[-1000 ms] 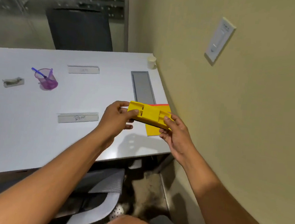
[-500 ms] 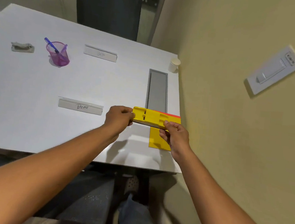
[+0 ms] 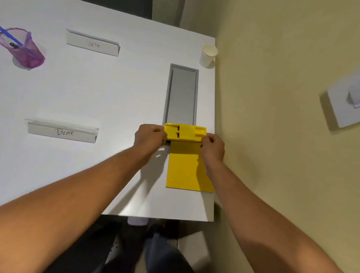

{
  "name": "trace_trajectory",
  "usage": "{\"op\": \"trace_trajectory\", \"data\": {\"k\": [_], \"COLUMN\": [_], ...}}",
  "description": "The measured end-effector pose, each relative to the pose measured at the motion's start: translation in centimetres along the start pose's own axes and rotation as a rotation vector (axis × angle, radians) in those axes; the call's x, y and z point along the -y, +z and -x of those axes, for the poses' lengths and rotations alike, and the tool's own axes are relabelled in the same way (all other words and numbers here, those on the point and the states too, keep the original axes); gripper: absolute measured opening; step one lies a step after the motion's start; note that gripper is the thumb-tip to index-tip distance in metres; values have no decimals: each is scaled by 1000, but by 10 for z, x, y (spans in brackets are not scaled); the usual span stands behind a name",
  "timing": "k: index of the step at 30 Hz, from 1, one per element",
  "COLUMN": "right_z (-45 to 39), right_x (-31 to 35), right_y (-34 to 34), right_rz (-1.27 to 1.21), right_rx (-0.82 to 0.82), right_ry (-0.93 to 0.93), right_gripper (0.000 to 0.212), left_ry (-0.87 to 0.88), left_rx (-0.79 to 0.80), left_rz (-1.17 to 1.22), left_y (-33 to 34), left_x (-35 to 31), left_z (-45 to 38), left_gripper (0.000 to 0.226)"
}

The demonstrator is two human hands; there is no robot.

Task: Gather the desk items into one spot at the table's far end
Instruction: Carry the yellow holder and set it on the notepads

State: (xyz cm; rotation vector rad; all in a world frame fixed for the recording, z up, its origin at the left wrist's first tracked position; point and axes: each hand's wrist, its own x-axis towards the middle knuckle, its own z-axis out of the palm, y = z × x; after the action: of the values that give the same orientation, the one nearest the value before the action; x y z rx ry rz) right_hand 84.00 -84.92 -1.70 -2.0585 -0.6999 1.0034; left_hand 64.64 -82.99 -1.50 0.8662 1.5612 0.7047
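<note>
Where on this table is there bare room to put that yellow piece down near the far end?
Bare white table lies between the SETH name plate and the grey inset panel, and between the purple pen cup and the DEAR name plate. It is crowded where both hands hold the yellow piece above the yellow sheet.

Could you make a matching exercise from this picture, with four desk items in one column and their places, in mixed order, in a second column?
Items:
1. paper cup
2. pink pen holder
3. yellow plastic piece
4. "DEAR" name plate

Places:
A. held at its two ends by the left hand and the right hand
B. far right corner of the table, by the wall
C. far left, with a blue pen inside
D. near side, left of the hands

Pairs: 1-B, 2-C, 3-A, 4-D
</note>
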Motion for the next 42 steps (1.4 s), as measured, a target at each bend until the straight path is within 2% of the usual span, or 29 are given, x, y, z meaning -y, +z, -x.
{"op": "trace_trajectory", "data": {"k": [4, 8, 14, 25, 42], "right_z": [-39, -76, -104, -112, -109], "right_x": [3, 7, 4, -8, -16], "right_y": [3, 1, 0, 4, -2], "right_rz": [124, 152, 213, 180, 277], "right_rx": [8, 7, 53, 85, 97], "right_ry": [-29, 9, 44, 98, -38], "right_gripper": [25, 29, 34, 32, 28], "left_ry": [99, 119, 169, 189, 156], "left_rx": [-19, -25, -55, -35, -4], "left_rz": [-105, -181, -262, -339, -347], "left_y": [26, 49, 73, 81, 84], "left_x": [-14, -20, -11, -1, 3], "left_z": [-36, -69, -97, -118, -117], "left_gripper": [26, 36, 30, 30, 37]}}
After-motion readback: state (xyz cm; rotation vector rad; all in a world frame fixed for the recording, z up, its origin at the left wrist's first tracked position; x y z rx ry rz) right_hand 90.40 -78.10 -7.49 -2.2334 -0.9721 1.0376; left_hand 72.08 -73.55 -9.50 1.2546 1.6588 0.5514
